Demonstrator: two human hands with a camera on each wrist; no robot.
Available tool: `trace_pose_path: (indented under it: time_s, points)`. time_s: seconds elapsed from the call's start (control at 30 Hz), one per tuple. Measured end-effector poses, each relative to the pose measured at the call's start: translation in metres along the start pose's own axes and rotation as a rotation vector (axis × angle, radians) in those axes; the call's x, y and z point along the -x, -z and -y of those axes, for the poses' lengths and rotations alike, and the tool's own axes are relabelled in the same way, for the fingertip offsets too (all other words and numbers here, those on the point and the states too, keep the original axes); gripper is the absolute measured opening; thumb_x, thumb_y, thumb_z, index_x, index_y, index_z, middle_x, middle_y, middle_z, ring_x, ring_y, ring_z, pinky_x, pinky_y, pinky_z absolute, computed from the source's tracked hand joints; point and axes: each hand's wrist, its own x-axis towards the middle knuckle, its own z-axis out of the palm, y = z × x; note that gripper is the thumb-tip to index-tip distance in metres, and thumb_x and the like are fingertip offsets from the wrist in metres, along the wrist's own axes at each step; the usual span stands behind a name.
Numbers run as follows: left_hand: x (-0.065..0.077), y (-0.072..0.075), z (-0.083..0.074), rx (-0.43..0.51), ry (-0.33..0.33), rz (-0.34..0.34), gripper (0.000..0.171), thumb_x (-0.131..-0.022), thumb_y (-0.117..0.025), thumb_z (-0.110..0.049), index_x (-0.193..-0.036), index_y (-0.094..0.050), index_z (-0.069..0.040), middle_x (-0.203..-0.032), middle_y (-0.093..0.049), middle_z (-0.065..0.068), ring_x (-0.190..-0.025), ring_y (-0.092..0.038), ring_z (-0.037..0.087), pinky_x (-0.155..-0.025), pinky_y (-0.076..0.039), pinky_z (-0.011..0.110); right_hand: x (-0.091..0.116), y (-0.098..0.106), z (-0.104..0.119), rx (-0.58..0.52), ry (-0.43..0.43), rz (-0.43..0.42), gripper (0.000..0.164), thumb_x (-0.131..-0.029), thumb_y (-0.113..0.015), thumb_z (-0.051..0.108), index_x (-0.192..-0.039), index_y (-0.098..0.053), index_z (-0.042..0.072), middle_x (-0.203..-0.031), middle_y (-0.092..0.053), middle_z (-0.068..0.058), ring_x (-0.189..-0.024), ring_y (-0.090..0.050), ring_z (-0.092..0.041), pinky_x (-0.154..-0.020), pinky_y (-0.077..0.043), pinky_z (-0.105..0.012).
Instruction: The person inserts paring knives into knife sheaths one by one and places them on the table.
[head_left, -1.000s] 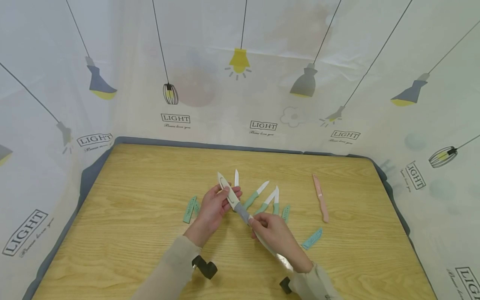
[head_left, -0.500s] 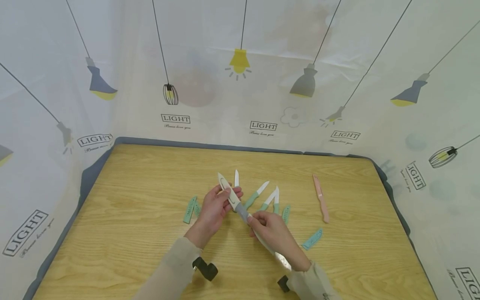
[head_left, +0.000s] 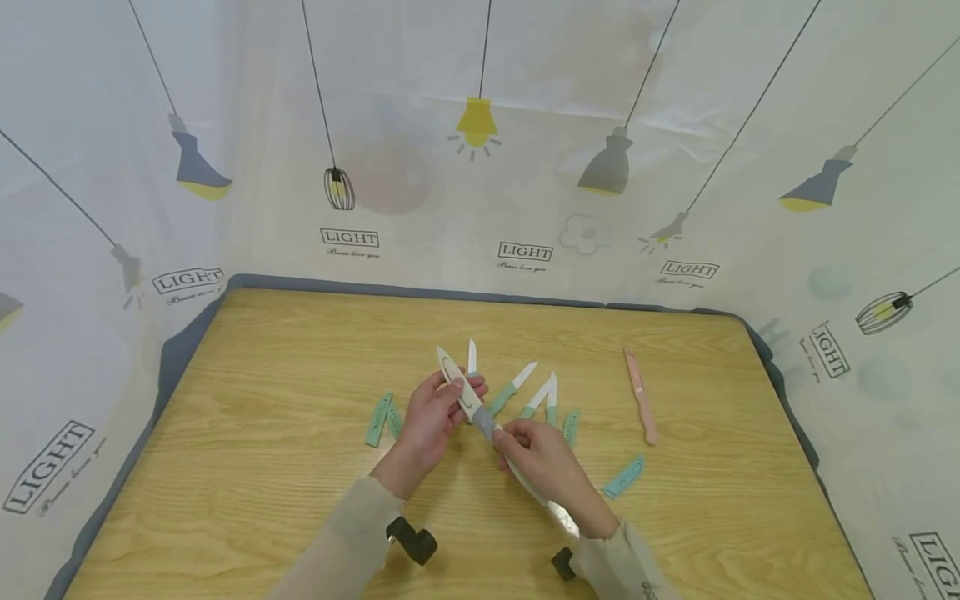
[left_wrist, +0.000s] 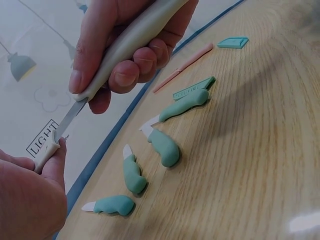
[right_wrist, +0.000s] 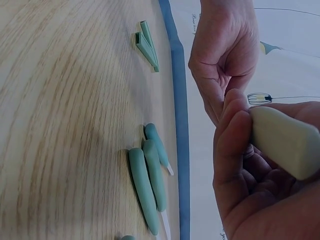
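Observation:
My left hand (head_left: pixel 429 421) pinches a cream knife sheath (head_left: pixel 452 379), thumb on top, its pointed end aimed up and away. With the right hand (head_left: pixel 546 460) I grip the cream handle (left_wrist: pixel 135 42) of a knife. A short stretch of its grey blade (left_wrist: pixel 71 120) shows between the hands; the tip is hidden inside the sheath's mouth. Both hands are held above the table. The handle's rounded butt (right_wrist: pixel 295 147) pokes out of the right hand in the right wrist view. Beyond the hands lie several small knives with white blades, one with a green handle (head_left: pixel 503 399).
On the wooden table (head_left: pixel 262 467), green sheaths (head_left: pixel 378 421) lie left of the hands, another green sheath (head_left: pixel 572 427) and a blue sheath (head_left: pixel 625 477) to the right. A pink knife (head_left: pixel 641 400), apparently sheathed, lies farther right. A printed curtain (head_left: pixel 420 250) encloses the table's back and sides.
The right hand has edged slightly toward the left hand, and a little less blade shows between handle and sheath. The left hand has barely moved. Things on the table lie as before.

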Motion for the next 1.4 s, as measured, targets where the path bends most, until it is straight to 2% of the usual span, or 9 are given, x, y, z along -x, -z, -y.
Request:
trace_pose_path:
  time_s: [0.37, 0.67, 1.0, 1.13, 1.33, 1.4]
  points:
    - [0.0011, -0.0001, 0.0011, -0.030, 0.000, -0.001, 0.042, -0.104, -0.042, -0.010, -0.141, -0.034, 0.009, -0.133, -0.053, 0.027, -0.114, -0.060, 0.025, -0.094, -0.050, 0.029, -0.0036, -0.0015, -0.0005, -0.003, -0.013, 0.000, 0.038, -0.099, -0.053, 0.033, -0.097, -0.067, -0.002, -0.068, -0.067, -0.007, -0.054, -0.060, -0.016, -0.044, -0.048, -0.022]
    - [0.0010, -0.0003, 0.0054, -0.026, -0.001, -0.008, 0.042, -0.103, -0.042, -0.009, -0.141, -0.035, 0.010, -0.126, -0.058, 0.023, -0.112, -0.061, 0.025, -0.094, -0.050, 0.029, -0.0062, -0.0030, -0.0015, -0.002, -0.012, -0.003, 0.037, -0.099, -0.054, 0.030, -0.096, -0.068, -0.005, -0.066, -0.066, -0.002, -0.056, -0.062, -0.020, -0.045, -0.048, -0.022]
    - [0.0026, -0.0012, 0.0085, -0.059, -0.025, 0.007, 0.041, -0.104, -0.041, -0.009, -0.139, -0.035, 0.012, -0.129, -0.053, 0.031, -0.113, -0.061, 0.026, -0.093, -0.050, 0.029, -0.0051, -0.0061, -0.0015, -0.036, -0.010, -0.027, 0.034, -0.098, -0.056, 0.028, -0.096, -0.067, -0.004, -0.069, -0.068, -0.010, -0.056, -0.062, -0.023, -0.043, -0.045, -0.021]
    - [0.0042, -0.0031, 0.0081, -0.078, -0.036, 0.012, 0.042, -0.104, -0.041, -0.009, -0.140, -0.035, 0.011, -0.128, -0.055, 0.029, -0.113, -0.061, 0.026, -0.093, -0.050, 0.029, -0.0060, -0.0072, -0.0020, -0.030, -0.014, -0.031, 0.033, -0.098, -0.055, 0.028, -0.096, -0.068, -0.003, -0.067, -0.067, -0.007, -0.053, -0.060, -0.020, -0.042, -0.045, -0.021]
    - [0.0060, -0.0067, 0.0083, -0.092, -0.043, 0.005, 0.042, -0.104, -0.041, -0.009, -0.140, -0.035, 0.011, -0.127, -0.056, 0.029, -0.111, -0.062, 0.025, -0.093, -0.050, 0.028, -0.0077, -0.0082, -0.0024, -0.025, -0.026, -0.033, 0.038, -0.098, -0.056, 0.031, -0.097, -0.067, -0.005, -0.065, -0.066, -0.002, -0.057, -0.063, -0.030, -0.043, -0.048, -0.022]
    - [0.0059, -0.0070, 0.0091, -0.096, -0.044, 0.006, 0.042, -0.104, -0.042, -0.010, -0.140, -0.034, 0.011, -0.127, -0.056, 0.029, -0.111, -0.062, 0.025, -0.094, -0.050, 0.028, -0.0054, -0.0075, 0.0059, -0.020, -0.030, -0.039, 0.035, -0.098, -0.055, 0.027, -0.097, -0.066, -0.006, -0.066, -0.067, -0.004, -0.056, -0.063, -0.028, -0.044, -0.048, -0.023]
